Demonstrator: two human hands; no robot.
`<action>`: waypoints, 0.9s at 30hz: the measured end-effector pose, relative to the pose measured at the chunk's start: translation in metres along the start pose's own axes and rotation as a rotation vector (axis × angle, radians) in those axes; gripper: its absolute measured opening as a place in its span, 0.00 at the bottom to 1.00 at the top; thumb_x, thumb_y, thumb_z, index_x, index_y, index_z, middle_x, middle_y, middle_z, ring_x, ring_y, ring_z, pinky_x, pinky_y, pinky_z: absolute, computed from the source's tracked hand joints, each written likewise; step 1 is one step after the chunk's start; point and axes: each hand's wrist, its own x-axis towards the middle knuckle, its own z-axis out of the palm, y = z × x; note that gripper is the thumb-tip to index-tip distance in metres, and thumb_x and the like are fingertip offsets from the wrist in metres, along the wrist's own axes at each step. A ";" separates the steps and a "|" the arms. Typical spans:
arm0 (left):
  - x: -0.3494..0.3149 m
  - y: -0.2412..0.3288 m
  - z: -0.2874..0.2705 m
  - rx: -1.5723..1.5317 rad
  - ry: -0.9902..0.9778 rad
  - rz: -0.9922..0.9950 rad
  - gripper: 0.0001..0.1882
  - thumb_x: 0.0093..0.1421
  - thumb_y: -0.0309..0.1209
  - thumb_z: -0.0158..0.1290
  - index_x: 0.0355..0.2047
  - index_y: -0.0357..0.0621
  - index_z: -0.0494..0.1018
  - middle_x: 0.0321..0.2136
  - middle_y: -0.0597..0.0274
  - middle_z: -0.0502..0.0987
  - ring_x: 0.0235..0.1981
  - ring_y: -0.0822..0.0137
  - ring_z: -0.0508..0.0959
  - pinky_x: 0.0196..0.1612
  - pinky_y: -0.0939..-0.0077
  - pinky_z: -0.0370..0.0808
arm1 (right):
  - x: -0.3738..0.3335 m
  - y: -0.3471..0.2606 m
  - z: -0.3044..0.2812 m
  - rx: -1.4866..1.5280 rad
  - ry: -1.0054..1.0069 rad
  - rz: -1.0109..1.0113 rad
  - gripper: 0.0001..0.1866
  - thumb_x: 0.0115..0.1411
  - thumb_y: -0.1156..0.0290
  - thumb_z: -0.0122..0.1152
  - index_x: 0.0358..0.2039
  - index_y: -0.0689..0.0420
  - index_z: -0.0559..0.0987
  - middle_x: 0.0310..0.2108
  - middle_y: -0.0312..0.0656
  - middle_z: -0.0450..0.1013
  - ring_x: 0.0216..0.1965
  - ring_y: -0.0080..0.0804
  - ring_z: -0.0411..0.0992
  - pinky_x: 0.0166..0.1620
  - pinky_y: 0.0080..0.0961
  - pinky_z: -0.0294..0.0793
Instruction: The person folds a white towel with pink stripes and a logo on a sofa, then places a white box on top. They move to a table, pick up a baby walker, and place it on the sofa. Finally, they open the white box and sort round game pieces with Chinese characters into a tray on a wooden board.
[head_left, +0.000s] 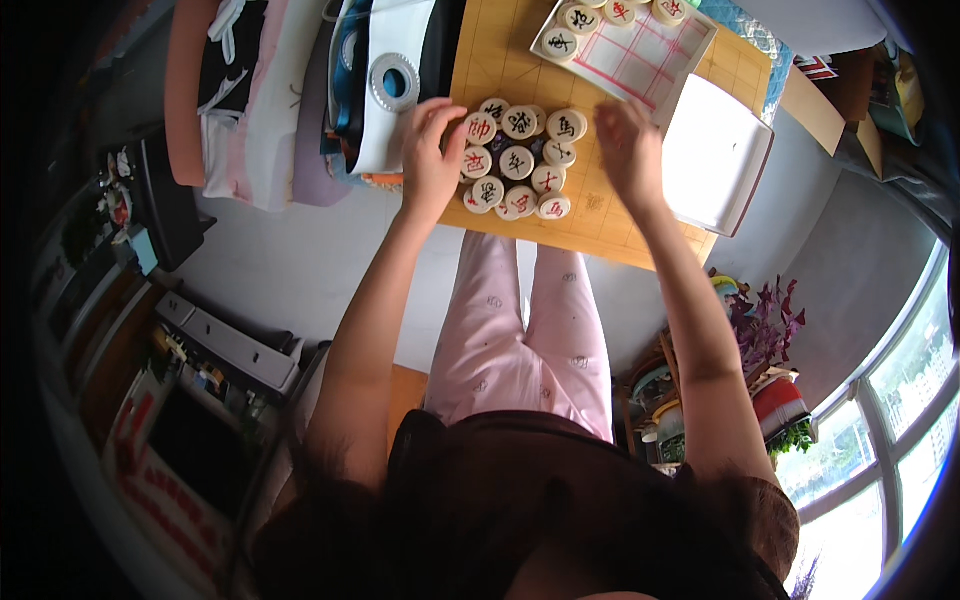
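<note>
Round, pale Chinese chess pieces (516,163) with red or dark markings stand in a tight cluster of low stacks on a wooden board (620,235). My left hand (432,165) is at the cluster's left side, fingers apart and bent toward the upper left piece (480,128); whether the fingertips touch it I cannot tell. To the right of the cluster, apart from it, is my right hand (630,155). Its fingers are loosely bent, with the thumb side apart and no piece visible in them.
An open white box part (645,55) with red lines holds several more pieces at the far right. Its white counterpart (715,150) lies against the board's right edge. Left of the board are folded cloths (265,110) and a white item with a round dial (395,82).
</note>
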 end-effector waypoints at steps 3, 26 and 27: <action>-0.053 0.010 -0.003 -0.025 -0.097 -0.151 0.22 0.47 0.21 0.59 0.43 0.42 0.68 0.44 0.51 0.65 0.44 0.53 0.68 0.46 0.65 0.68 | -0.075 -0.021 0.014 -0.074 -0.172 0.161 0.24 0.46 0.71 0.68 0.43 0.59 0.69 0.38 0.46 0.66 0.28 0.36 0.71 0.30 0.28 0.73; -0.107 0.041 0.044 0.000 0.002 -0.023 0.28 0.42 0.22 0.62 0.43 0.37 0.62 0.42 0.48 0.69 0.43 0.48 0.69 0.47 0.61 0.69 | -0.082 -0.054 0.078 -0.132 0.038 0.533 0.24 0.48 0.66 0.63 0.42 0.62 0.64 0.39 0.54 0.61 0.40 0.55 0.66 0.37 0.43 0.70; -0.106 0.046 0.044 -0.011 -0.036 -0.046 0.27 0.42 0.21 0.62 0.43 0.37 0.62 0.43 0.47 0.69 0.44 0.47 0.69 0.47 0.60 0.68 | -0.082 -0.054 0.078 -0.140 0.053 0.522 0.23 0.49 0.68 0.62 0.42 0.62 0.64 0.39 0.54 0.61 0.38 0.54 0.68 0.36 0.43 0.71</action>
